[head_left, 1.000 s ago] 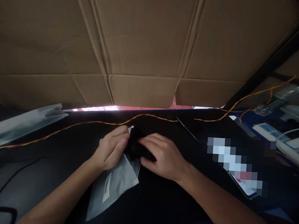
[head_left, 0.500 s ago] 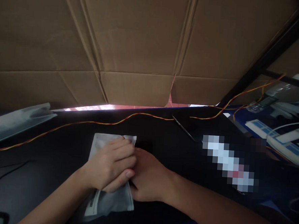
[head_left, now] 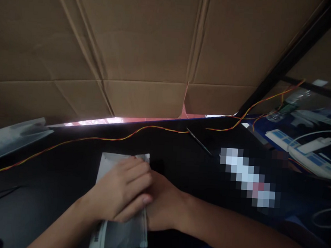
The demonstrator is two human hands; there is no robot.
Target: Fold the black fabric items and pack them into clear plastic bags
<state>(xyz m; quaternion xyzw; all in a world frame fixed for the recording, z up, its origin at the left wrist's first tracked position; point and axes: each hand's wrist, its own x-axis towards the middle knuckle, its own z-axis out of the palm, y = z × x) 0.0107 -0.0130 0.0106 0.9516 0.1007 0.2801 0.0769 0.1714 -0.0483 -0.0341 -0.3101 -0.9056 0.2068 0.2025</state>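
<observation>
A translucent plastic pouch [head_left: 126, 234] with a printed label strip lies on the black desk under my hands. My left hand [head_left: 122, 188] rests across it, its fingers curled and pressed together, overlapping the fingers of my right hand [head_left: 164, 206]. What sits beneath the left palm is hidden. My right hand comes in from the right at the pouch's right edge. Its back and wrist show, while its fingers are covered by the left hand, so their position does not show.
A twisted red-yellow wire [head_left: 83, 137] runs along the back of the black desk [head_left: 67, 170]. Cardboard [head_left: 148, 44] stands behind. At right are a thin metal rod [head_left: 199, 141], a blurred-out object [head_left: 248, 176], a power strip [head_left: 304, 153] and a bottle [head_left: 288, 107]. Another plastic bag [head_left: 16, 137] lies left.
The view has shifted slightly, so the desk items at the right sit further left. The pouch and both hands appear a little lower, and the hands stay overlapped.
</observation>
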